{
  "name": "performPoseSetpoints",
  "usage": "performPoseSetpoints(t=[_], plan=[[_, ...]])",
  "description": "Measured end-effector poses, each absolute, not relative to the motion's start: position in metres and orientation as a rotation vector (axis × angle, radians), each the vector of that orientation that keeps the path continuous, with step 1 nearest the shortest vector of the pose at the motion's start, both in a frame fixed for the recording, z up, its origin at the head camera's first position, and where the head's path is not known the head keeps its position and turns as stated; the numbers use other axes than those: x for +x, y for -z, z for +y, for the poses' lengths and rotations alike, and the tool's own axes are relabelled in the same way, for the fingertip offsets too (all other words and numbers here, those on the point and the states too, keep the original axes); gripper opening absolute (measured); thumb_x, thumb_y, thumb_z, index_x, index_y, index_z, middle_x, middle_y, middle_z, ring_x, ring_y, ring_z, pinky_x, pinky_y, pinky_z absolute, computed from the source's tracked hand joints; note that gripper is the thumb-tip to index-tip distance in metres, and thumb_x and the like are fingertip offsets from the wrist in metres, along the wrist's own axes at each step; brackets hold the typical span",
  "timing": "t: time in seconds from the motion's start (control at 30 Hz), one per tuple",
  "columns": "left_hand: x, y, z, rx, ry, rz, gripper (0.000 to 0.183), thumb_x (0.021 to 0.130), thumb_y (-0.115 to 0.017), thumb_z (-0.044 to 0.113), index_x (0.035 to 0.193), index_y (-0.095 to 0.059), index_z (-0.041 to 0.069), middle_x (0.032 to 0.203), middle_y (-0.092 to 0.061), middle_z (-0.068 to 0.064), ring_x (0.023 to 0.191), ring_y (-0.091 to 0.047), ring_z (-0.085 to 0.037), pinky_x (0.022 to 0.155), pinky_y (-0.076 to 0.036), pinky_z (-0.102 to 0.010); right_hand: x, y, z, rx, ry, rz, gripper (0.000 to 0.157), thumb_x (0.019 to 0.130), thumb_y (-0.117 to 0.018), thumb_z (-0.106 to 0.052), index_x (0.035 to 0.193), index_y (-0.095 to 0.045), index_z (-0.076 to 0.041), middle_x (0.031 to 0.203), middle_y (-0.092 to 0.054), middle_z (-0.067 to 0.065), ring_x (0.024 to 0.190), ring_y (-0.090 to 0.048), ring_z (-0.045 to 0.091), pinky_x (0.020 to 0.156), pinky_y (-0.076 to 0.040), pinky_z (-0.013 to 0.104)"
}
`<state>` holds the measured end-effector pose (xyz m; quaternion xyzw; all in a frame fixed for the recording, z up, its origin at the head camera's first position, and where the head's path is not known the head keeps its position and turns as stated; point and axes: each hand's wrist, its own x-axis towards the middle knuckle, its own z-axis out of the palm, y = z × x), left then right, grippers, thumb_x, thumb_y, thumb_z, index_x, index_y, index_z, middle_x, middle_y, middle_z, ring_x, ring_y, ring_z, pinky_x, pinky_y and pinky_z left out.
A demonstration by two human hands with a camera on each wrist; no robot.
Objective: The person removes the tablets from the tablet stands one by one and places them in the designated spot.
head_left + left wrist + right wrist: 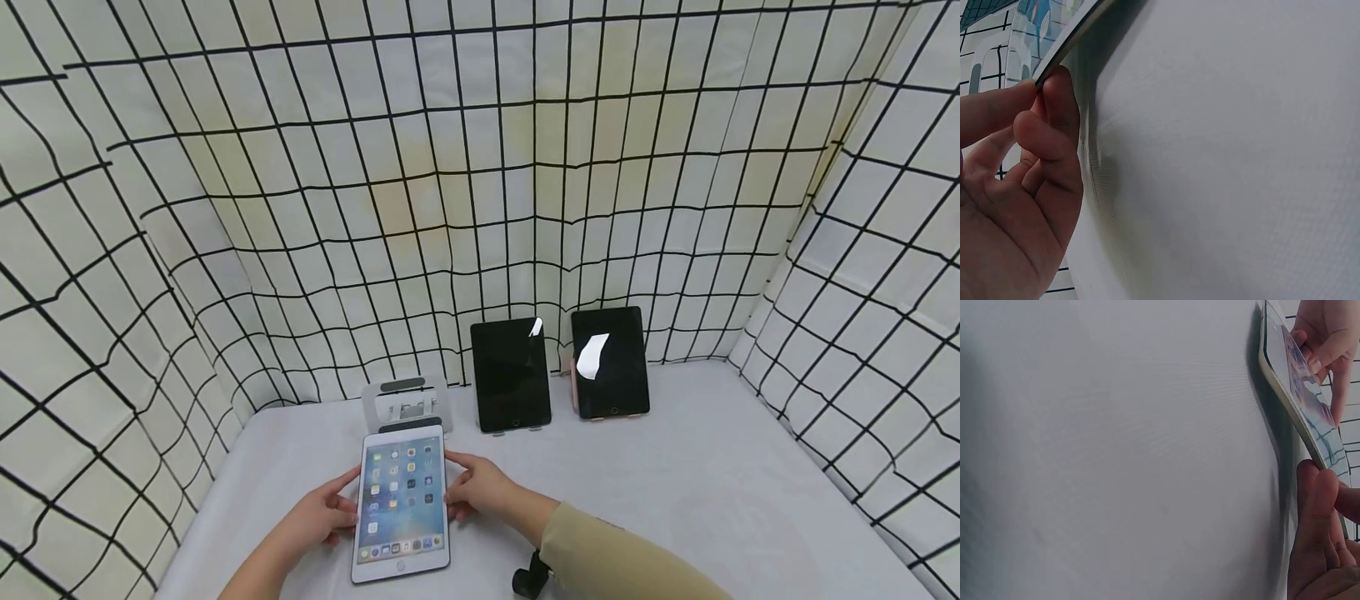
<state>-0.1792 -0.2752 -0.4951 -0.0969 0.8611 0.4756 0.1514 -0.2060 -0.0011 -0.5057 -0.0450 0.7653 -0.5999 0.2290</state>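
A white tablet [402, 504] with its screen lit and rows of app icons shows lies in front of a pale stand [402, 385], its top edge meeting the stand's lower dark pad. My left hand [318, 518] pinches the tablet's left edge; in the left wrist view, fingers [1060, 94] meet at that thin edge. On the opposite side my right hand [480, 490] holds the right edge. The right wrist view shows the tablet [1300, 412] tilted, its near edge raised off the white cloth by the right fingers [1322, 494], with the left hand [1329, 337] beyond.
Two dark-screened tablets lean upright at the back: a black-faced one [512, 375] right of the stand and another [611, 379] farther right, on a pinkish stand. White cloth [712, 500] covers the table. Black-gridded white curtains [487, 192] enclose the back and sides.
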Motion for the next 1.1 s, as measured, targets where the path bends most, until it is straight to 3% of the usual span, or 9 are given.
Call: performPoseSetpoints(t=[1.1], plan=[[-0.174, 0.487, -0.278, -0.26, -1.272, 2.304, 0.074, 0.083, -0.067, -0.004, 0.15, -0.036, -0.001, 0.079, -0.067, -0.008, 0.065, -0.065, -0.019, 0.057, -0.045, -0.027, -0.2, 0.514, -0.007, 0.054, 1.496, 2.066, 0.068, 0.084, -0.074, 0.002, 0.146, -0.049, -0.012, 0.073, -0.07, 0.01, 0.055, -0.066, 0.015, 0.05, -0.052, 0.022]])
